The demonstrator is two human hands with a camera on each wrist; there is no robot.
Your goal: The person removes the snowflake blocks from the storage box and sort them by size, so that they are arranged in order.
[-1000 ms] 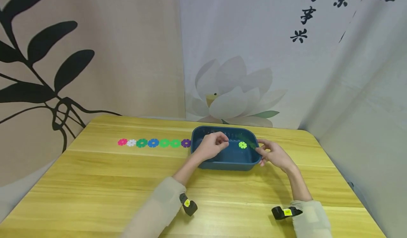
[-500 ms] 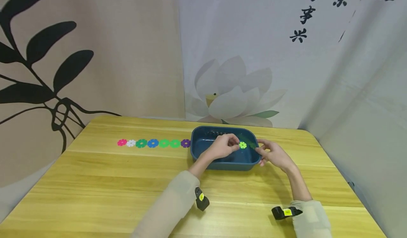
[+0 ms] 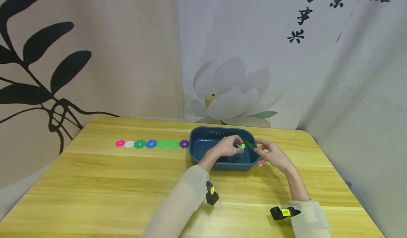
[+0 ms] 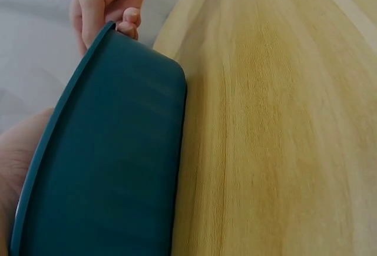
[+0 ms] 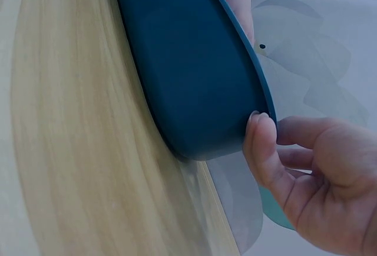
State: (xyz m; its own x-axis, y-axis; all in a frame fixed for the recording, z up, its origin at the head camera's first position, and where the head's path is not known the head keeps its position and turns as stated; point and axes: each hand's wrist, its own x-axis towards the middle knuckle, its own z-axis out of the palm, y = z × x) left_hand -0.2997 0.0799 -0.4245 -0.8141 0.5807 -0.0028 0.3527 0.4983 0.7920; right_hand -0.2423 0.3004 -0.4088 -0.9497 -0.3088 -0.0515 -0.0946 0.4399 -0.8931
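A dark blue plastic basin (image 3: 229, 167) stands on the wooden table. Inside it, my left hand (image 3: 226, 147) pinches a yellow-green snowflake disc (image 3: 243, 146) between thumb and fingers; the disc is partly covered by them. At the basin's right end my right hand (image 3: 272, 155) holds the rim, and in the right wrist view the right hand (image 5: 336, 179) has its thumb against the outer wall. The basin wall (image 4: 112, 150) hides the left fingertips in the left wrist view. Left of the basin lies a row of snowflake discs, from a pink disc (image 3: 120, 143) to a purple disc (image 3: 184, 144).
White, dark green, blue and light green discs (image 3: 163, 144) lie between the pink and purple ones, in a line near the table's back. The wooden table (image 3: 95, 181) ends at a printed curtain (image 3: 143, 54) behind and at the right.
My left hand has moved right inside the basin to the yellow-green disc and taken hold of it. The right hand stays on the rim. The view has shifted slightly.
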